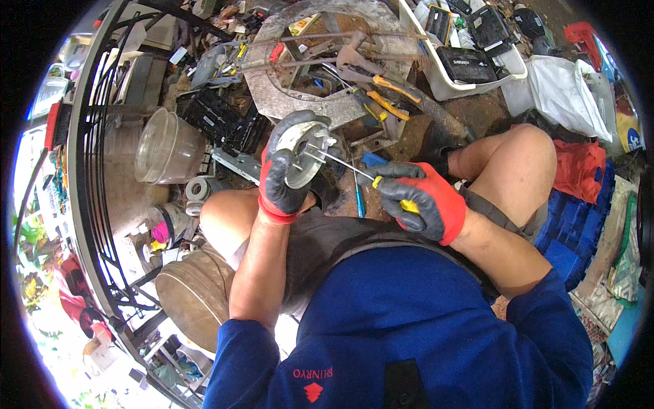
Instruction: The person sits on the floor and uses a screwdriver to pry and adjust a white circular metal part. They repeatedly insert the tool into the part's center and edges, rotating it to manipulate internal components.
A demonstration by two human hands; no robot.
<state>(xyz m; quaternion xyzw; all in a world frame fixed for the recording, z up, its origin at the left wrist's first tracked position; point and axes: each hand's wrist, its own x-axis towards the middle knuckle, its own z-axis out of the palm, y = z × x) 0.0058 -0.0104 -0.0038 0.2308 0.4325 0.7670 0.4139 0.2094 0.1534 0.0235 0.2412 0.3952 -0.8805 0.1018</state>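
Note:
My left hand (pixel 285 167), in a red and black work glove, is closed around a round whitish cup-shaped part (pixel 308 155) with metal pins inside its hollow. My right hand (pixel 419 201), gloved the same way, grips the yellow handle of a screwdriver (pixel 351 165). Its thin metal shaft points up and left, and the tip meets the edge of the round part near a small pale piece. Whether the tip sits in a screw is too small to tell. Both hands are held over my lap.
A hammer (pixel 357 65) and pliers with yellow-orange handles (pixel 392 95) lie ahead around a worn wooden ring (pixel 262 68). At far right stands a white bin (pixel 449 88) of black devices. A clear plastic tub (pixel 163 146) and black metal rack (pixel 85 170) are on the left.

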